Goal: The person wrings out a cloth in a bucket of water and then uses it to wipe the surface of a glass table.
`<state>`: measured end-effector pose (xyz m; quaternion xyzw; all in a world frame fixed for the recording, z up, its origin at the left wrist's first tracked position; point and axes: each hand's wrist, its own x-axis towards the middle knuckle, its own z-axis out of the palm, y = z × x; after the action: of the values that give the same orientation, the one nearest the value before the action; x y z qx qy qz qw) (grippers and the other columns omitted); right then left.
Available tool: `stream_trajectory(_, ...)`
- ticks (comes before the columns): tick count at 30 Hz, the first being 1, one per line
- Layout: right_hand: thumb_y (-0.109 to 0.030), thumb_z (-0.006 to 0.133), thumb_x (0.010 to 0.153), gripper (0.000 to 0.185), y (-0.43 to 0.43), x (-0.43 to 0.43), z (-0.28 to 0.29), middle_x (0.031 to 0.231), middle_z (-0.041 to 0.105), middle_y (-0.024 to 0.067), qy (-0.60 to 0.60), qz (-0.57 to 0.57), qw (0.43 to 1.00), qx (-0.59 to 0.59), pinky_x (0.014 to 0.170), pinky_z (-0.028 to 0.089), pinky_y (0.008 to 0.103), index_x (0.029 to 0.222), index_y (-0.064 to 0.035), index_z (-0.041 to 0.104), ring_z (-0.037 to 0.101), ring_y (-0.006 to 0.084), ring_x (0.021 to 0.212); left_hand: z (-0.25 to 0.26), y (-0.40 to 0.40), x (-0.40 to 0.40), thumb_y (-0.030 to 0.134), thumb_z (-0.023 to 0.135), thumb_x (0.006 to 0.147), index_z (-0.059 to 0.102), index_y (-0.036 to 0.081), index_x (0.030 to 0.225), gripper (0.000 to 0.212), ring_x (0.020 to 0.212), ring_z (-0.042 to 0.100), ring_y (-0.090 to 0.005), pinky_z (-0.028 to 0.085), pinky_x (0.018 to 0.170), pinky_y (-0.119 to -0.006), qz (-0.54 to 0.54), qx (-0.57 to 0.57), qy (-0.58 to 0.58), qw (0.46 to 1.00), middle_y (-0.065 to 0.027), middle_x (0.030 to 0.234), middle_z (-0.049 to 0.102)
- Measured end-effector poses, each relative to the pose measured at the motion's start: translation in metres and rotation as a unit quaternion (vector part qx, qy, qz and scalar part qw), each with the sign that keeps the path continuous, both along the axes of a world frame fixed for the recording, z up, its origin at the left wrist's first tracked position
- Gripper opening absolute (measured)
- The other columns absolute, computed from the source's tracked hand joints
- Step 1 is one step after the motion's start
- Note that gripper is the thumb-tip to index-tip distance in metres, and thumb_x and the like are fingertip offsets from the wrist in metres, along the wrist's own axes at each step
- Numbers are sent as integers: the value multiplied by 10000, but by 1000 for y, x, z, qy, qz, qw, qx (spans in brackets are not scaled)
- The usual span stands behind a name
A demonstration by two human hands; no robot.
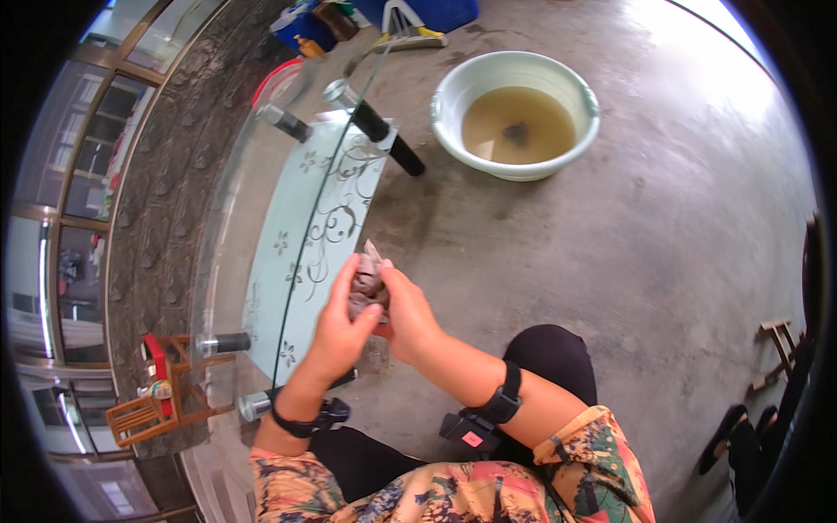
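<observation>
A crumpled grey-brown cloth (367, 282) is bunched between my two hands, in front of my knees. My left hand (341, 323) wraps its left side, with the thumb across the near end. Against the right side presses my right hand (410, 312), its fingers partly hidden behind the bundle. One pointed end of the cloth sticks out above the fingertips. Farther off on the floor stands a pale green plastic basin (516, 167), apart from both hands. It holds murky brownish water (487, 124) with a dark patch (516, 134) whose nature I cannot tell.
Close on the left is a glass table (307, 222) with a patterned frosted lower shelf (271, 261). Small wooden chairs (140, 418) stand beyond it. A red-rimmed basin (278, 82) and blue containers (451, 13) are farther back. At the right edge are another person's legs (742, 451).
</observation>
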<state>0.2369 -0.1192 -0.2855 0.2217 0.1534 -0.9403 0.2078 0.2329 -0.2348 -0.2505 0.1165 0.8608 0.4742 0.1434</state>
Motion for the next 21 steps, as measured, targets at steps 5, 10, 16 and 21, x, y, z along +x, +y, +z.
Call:
stream_trajectory(5,-238,488,906,234,13,-37,-44,868,584,13,26,21,997,63,583,480,266,1067,-79,546,581,121,755,-22,21,-12,61,610,793,319,10,1363,642,1275,361,-336,336,1027,-375,-21,-172,123,977,-217,1398,318)
stream_trajectory(10,-237,496,881,238,38,-74,-67,1051,551,42,-25,86,993,81,774,476,426,1074,-106,544,550,197,942,-10,10,-17,101,631,785,369,18,1333,613,1247,391,-345,347,1014,-382,41,-299,162,939,-209,1382,343)
stream_trajectory(16,-334,490,895,375,25,-93,-88,1173,502,61,26,228,973,38,881,422,484,1199,-114,498,499,227,1074,4,6,-5,152,633,801,374,81,1349,611,1256,375,-364,358,1003,-396,28,-335,61,940,-219,1389,324)
stream_trajectory(21,-574,393,894,627,0,-77,-76,1325,404,83,93,312,941,-94,967,354,486,1310,-107,413,396,247,1219,-44,0,-10,136,599,831,396,85,1335,546,1231,412,-338,361,994,-378,103,-296,69,947,-187,1381,356)
